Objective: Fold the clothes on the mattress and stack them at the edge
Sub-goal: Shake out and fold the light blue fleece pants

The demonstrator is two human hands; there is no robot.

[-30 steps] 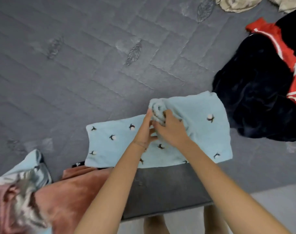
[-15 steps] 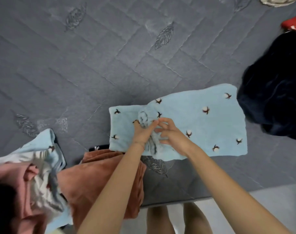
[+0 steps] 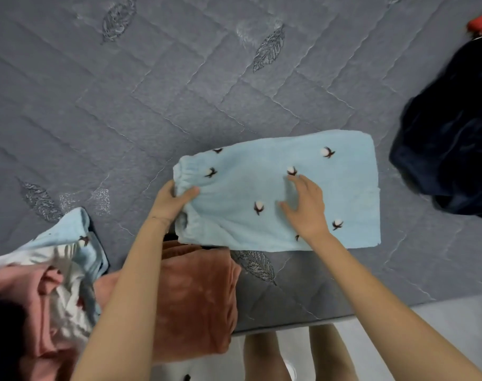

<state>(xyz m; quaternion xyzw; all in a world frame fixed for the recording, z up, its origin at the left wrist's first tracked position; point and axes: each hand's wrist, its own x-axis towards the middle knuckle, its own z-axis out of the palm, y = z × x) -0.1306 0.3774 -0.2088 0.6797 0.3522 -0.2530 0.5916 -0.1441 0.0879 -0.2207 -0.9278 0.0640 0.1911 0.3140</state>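
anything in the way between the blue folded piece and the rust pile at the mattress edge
Nothing visible does. The blue piece, gripped by the left hand and pressed flat by the right hand, lies right beside the rust pile; only the person's own left forearm crosses above that pile.

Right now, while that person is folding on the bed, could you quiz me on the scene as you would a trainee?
1. True or false: the left hand grips the gathered elastic end of the light blue fleece garment printed with cotton flowers.
2. The right hand is: A) spread flat on that garment; B) curled into a fist in the air; C) tucked beneath the garment.
3. What colour is the folded fleece garment at the near edge of the grey quilted mattress, under the left forearm?

Key: 1 true; 2 A; 3 rust-brown.
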